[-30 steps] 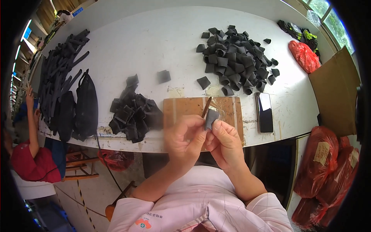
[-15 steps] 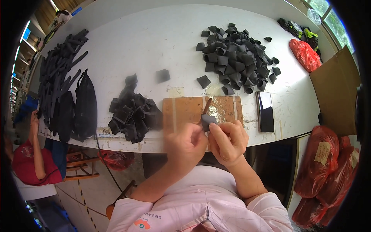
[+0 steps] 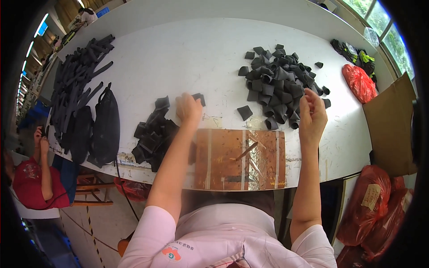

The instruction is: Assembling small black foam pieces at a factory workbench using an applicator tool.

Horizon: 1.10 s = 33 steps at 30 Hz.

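My left hand [image 3: 189,108] reaches over the table, its fingers closed on the edge of a flat black fabric piece [image 3: 200,98] that lies apart from the rest. Beside that forearm is a heap of flat black pieces [image 3: 154,134], partly covered by the arm. My right hand [image 3: 313,117] is at the near right edge of a big pile of black tube-like pieces [image 3: 279,82]; its fingers are loosely bent and apart, with nothing seen between them. Between my forearms lies a brown wooden board [image 3: 219,156] with pale strips, and a thin brown stick [image 3: 247,151] slants up from it.
Long black strips [image 3: 73,85] and black bags [image 3: 106,125] cover the table's left side. At the right are a red plastic bag [image 3: 359,83], a cardboard sheet [image 3: 391,125] and full red bags [image 3: 364,205] below. A person in a red shirt [image 3: 38,185] sits at the left.
My hands have parted from over the board: the left went forward and left to the lone flat piece, the right forward and right to the pile. The piece held at the stick has left it.
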Each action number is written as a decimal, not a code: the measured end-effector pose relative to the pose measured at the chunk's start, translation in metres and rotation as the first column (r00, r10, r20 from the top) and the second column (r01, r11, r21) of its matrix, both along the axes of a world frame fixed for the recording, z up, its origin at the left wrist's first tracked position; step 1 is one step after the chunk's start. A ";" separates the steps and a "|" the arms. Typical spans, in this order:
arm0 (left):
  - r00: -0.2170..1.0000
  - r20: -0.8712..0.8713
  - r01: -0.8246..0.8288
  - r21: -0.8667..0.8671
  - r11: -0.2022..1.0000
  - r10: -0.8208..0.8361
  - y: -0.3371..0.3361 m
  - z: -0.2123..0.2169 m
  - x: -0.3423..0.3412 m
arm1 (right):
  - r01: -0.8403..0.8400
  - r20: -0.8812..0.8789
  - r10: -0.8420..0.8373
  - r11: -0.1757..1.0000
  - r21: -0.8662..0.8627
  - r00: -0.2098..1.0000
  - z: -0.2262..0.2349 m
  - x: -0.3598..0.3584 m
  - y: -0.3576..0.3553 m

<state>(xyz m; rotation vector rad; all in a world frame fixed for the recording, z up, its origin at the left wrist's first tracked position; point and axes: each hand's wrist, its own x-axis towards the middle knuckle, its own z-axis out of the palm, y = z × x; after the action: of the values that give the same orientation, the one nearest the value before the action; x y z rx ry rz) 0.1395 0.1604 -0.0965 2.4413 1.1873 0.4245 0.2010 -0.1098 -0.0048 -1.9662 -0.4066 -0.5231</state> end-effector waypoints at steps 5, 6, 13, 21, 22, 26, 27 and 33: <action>0.876 0.383 0.294 0.057 0.954 -0.293 0.002 -0.007 -0.021 | -0.368 -0.619 0.438 0.896 0.248 0.652 -0.027 -0.094 -0.004; 0.831 0.486 0.345 -0.067 0.936 -0.272 -0.018 0.011 -0.031 | -0.383 -0.678 0.530 0.845 0.374 0.509 -0.034 -0.107 -0.005; 0.499 0.679 0.635 0.137 0.761 -0.538 -0.102 0.050 -0.122 | -0.486 -0.515 0.462 0.868 0.097 0.722 -0.038 -0.116 0.001; 0.630 0.754 0.663 -0.398 0.635 -0.186 -0.128 0.046 -0.149 | -0.144 0.172 0.506 0.525 -0.839 0.845 -0.072 0.032 0.013; 0.615 0.772 0.687 -0.423 0.590 -0.162 -0.128 0.042 -0.151 | -0.155 0.144 0.527 0.483 -0.862 0.838 -0.079 0.046 0.013; 0.651 0.758 0.649 -0.521 0.555 -0.049 -0.131 0.039 -0.155 | -0.105 0.158 0.533 0.429 -0.897 0.831 -0.090 0.101 0.014; 0.647 0.762 0.644 -0.520 0.562 -0.036 -0.131 0.035 -0.158 | -0.064 0.193 0.517 0.439 -0.896 0.834 -0.089 0.116 0.015; 0.628 0.767 0.708 -0.492 0.508 -0.133 -0.134 0.030 -0.157 | 0.157 0.407 0.312 0.595 -0.788 0.858 -0.083 0.179 0.017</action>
<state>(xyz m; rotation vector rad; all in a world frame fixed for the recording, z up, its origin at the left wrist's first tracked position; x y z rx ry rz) -0.0175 0.0263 -0.0663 1.4944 0.2348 0.4198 0.3797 -0.0929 -0.0880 -2.6426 -1.2655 -0.9249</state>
